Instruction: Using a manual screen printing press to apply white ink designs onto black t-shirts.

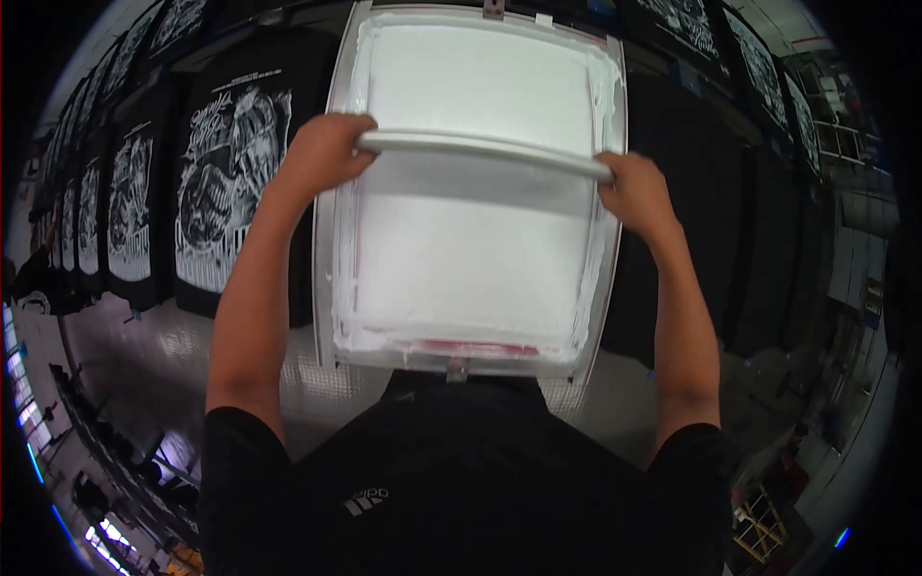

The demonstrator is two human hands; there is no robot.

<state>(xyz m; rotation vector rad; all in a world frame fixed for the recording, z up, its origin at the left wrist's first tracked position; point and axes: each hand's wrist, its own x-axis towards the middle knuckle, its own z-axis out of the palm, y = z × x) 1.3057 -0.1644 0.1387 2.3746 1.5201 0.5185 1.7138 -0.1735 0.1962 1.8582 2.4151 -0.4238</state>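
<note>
A long pale squeegee bar (480,147) spans a screen-printing frame (325,288) in the middle of the view. My left hand (327,154) is closed round the bar's left end, and my right hand (634,192) grips its right end. The bar crosses the upper half of the white-coated mesh (471,259). Thick white ink lines the mesh's edges, with a reddish streak along the near edge. The bar's lower edge is too unclear to tell whether it touches the mesh.
Black shirts with grey-white prints (230,182) lie on boards in a row to the left. Plain black shirts (691,240) lie to the right, with more printed ones (749,53) above them. A metal walkway (134,346) runs below the left row. At the far left edge is a dark figure, possibly another person.
</note>
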